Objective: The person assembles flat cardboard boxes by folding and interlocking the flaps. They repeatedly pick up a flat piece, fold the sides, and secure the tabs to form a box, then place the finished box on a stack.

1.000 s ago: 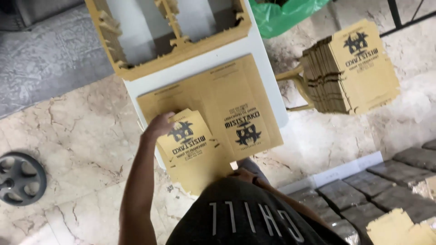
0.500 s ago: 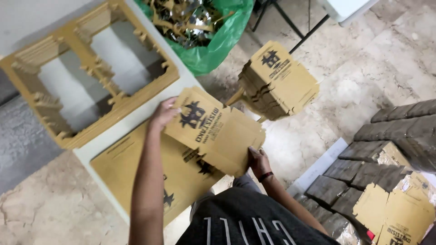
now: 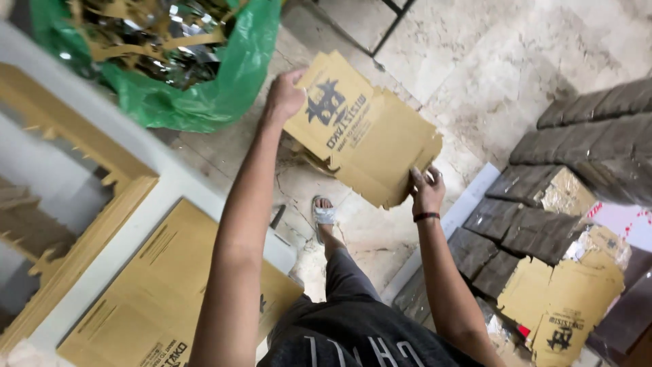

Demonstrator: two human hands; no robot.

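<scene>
Grip of both hands is closed on one flat die-cut carton blank (image 3: 363, 136) — left hand (image 3: 285, 95) pinches its upper left corner, right hand (image 3: 426, 192) holds the lower right edge.

Head view: the blank hangs flat in the air above the marble floor (image 3: 475, 61), unfolded, no panel creased. More printed sheets (image 3: 170, 292) lie on the white desk (image 3: 197, 194) at lower left, beside punched-out waste frames (image 3: 75, 163). A green bag (image 3: 210, 88) holds scrap. Judgement: folding not yet begun — one blank separated, many left.
</scene>
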